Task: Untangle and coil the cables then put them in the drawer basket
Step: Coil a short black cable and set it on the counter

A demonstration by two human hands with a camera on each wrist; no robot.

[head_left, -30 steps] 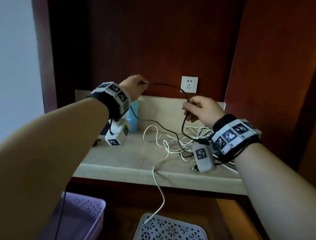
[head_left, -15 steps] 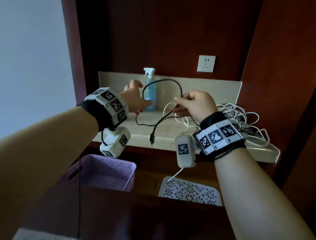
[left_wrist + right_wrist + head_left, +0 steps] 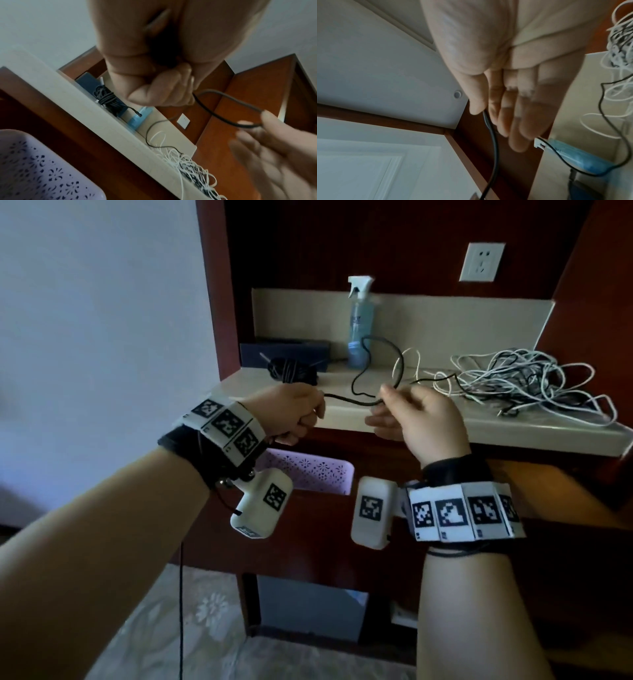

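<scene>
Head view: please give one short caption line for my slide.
Both hands hold a black cable before a counter bearing tangled cables.

- Your head view is dim overall; soft daylight falls from the left, brightening the pale wall (image 3: 96, 320) and leaving the dark wood alcove (image 3: 394, 241) in deep shadow.
- Straight lines bow toward the edges of this wide-angle view.
- In your left wrist view the right hand (image 3: 274, 155) is smeared by motion blur.
- In your right wrist view the fingers (image 3: 510, 115) look soft and slightly blurred.
- No harsh glare appears anywhere.
</scene>
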